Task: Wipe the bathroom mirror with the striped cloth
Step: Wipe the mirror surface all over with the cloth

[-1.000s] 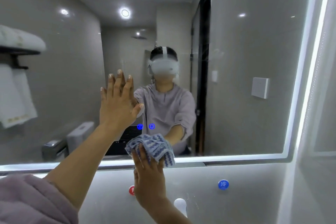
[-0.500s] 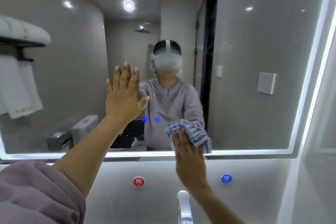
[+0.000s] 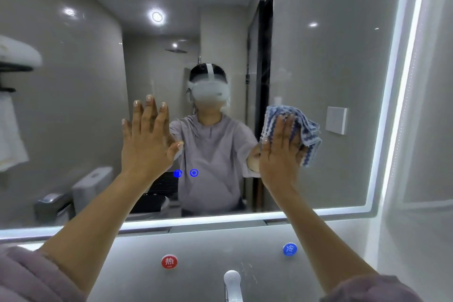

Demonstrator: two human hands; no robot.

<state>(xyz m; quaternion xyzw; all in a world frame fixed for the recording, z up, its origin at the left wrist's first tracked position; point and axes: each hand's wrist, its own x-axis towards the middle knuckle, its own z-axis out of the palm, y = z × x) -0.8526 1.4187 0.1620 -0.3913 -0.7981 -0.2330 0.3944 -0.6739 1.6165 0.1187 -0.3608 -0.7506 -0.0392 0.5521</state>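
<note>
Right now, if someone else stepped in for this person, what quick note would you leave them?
Left hand: open, flat on the mirror, left of centre.
Right hand: fingers straight, pressing the striped cloth on the glass, right of centre, mid height.
Done: cloth is at the glass; how much is already clean cannot be told.
Left: wipe the remaining glass, including under the left hand.

Quick headcount: one mirror (image 3: 318,68), one striped cloth (image 3: 306,127), and two hands up on the glass, a left hand (image 3: 147,140) and a right hand (image 3: 279,152). Below the mirror there's one faucet (image 3: 232,282) and two round stickers, one red sticker (image 3: 169,261) and one blue sticker (image 3: 290,249). Two little blue icons (image 3: 177,173) glow on the glass (side by side). In the reflection I count one person (image 3: 210,154), one toilet (image 3: 92,185), one wall switch (image 3: 336,120) and one big round ceiling light (image 3: 157,16).
</note>
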